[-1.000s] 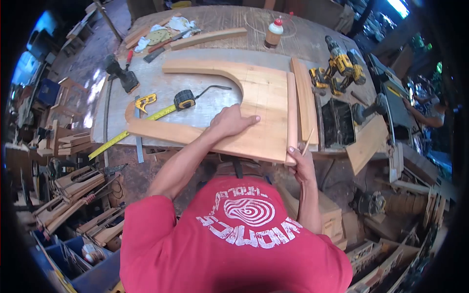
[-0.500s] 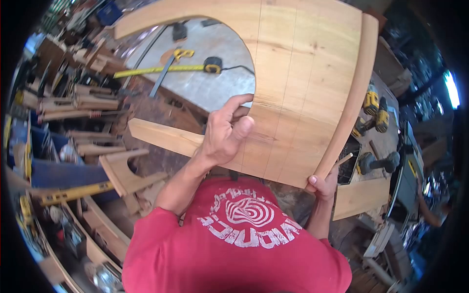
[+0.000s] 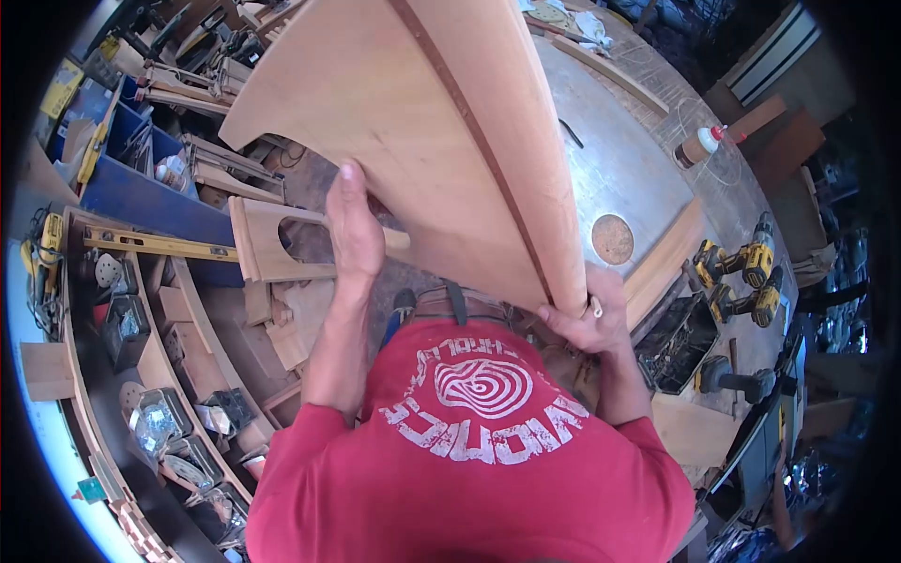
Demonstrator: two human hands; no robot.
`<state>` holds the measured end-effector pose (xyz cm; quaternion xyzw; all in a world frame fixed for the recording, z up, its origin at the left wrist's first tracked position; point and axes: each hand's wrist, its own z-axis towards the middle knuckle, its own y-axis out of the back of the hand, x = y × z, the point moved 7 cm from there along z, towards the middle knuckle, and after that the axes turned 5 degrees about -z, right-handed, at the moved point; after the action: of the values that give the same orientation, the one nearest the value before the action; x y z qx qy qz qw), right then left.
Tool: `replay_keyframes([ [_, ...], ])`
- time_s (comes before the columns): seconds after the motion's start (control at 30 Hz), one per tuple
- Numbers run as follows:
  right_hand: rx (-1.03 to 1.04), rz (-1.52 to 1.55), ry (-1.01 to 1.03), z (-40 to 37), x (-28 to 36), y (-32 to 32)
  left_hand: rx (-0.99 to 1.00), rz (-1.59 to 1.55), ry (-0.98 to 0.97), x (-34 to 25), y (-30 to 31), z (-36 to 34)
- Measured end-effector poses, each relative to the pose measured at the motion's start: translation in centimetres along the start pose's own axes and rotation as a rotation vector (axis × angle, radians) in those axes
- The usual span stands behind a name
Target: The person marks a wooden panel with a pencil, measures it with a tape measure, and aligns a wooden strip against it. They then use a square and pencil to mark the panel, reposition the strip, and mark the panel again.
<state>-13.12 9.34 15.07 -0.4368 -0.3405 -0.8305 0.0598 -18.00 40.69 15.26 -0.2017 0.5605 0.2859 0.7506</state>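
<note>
A large pale wooden panel [image 3: 375, 122] with a curved cut-out stands tilted before me, its thick rounded edge strip [image 3: 526, 122] turned toward the right. My left hand [image 3: 357, 225] supports the panel at the cut-out edge, thumb up, its other fingers mostly hidden behind the wood. Around the panel's lower right corner, at the end of the edge strip, my right hand [image 3: 593, 317] is closed. A thin light stick, perhaps a pencil, pokes out between its fingers.
A metal-topped table [image 3: 619, 150] lies beyond the panel. On the right are a glue bottle [image 3: 699, 147], yellow drills [image 3: 758, 253], a black open box [image 3: 678, 342] and a wooden board [image 3: 666, 253]. Wooden parts, a yellow level [image 3: 160, 242] and blue bins [image 3: 141, 202] fill the left side.
The panel has turned so its rounded edge strip faces me more. My left hand has moved left and down along the cut-out. The view has shifted, and the tape measure is out of sight.
</note>
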Motion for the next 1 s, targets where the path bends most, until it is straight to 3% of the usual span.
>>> replay_keyframes([
  [0.07,-0.028,-0.046,0.114,1.4,0.8,0.4,0.092,-0.142,0.028,-1.1,-0.1,0.9],
  [0.2,-0.173,-0.153,0.112,2.5,2.1,1.8,0.306,-0.170,-0.080,-5.2,-1.6,4.3],
  [0.3,-0.327,-0.121,-0.016,1.1,2.9,2.4,0.539,-0.215,-0.158,-9.5,-4.1,5.9],
  [0.4,-0.514,-0.191,-0.067,-0.9,5.3,2.4,0.604,-0.228,-0.290,-12.8,-6.6,7.2],
  [0.5,-0.730,-0.139,-0.182,-3.6,7.3,1.9,0.824,-0.147,-0.315,-14.3,-9.9,8.2],
  [0.63,-0.903,-0.494,-0.102,-6.8,11.6,2.0,1.125,-0.404,-0.295,-17.9,-15.1,6.8],
  [0.7,-0.955,-0.638,-0.166,-8.3,12.7,1.6,1.282,-0.482,-0.249,-19.9,-16.1,6.1],
  [0.77,-0.958,-0.773,-0.191,-8.5,14.2,1.0,1.434,-0.627,-0.115,-19.6,-19.2,5.6],
  [0.9,-0.932,-1.100,-0.119,-6.4,16.0,-0.3,1.330,-0.877,0.300,-15.1,-23.5,5.0],
  [0.97,-0.849,-1.242,-0.029,-6.6,14.8,-0.4,1.521,-0.970,0.023,-10.0,-26.0,4.9],
  [1.0,-0.806,-1.296,-0.030,-6.8,14.1,-0.3,1.579,-1.132,0.091,-8.0,-26.6,4.5],
])
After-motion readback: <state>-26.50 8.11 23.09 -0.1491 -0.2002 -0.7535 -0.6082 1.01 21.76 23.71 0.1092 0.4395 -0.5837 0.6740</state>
